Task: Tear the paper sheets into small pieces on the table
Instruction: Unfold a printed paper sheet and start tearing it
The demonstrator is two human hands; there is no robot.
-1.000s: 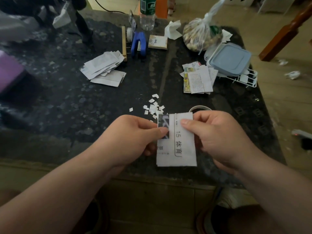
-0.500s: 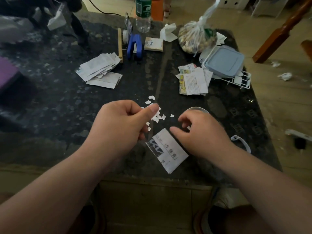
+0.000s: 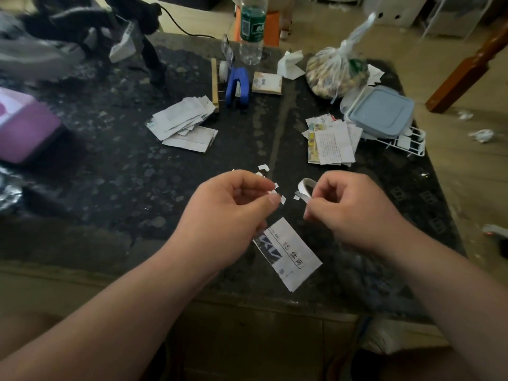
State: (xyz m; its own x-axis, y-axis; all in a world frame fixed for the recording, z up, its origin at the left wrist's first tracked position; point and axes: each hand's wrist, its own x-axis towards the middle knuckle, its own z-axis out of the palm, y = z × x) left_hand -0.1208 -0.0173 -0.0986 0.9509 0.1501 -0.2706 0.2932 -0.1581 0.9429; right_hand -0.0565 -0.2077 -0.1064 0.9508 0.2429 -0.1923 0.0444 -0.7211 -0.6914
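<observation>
Paper sheet (image 3: pixel 288 254) lies diagonal, far-left to near-right; right hand (image 3: pixel 349 213) pinches a strip (image 3: pixel 305 188); left hand (image 3: pixel 233 213) curled, contents unclear.

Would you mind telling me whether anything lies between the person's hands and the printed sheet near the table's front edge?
Nothing visible blocks it. The printed sheet lies flat on the table, just below and between the left hand and right hand. The left hand overlaps its upper corner; the right hand pinches a curled paper strip.
</observation>
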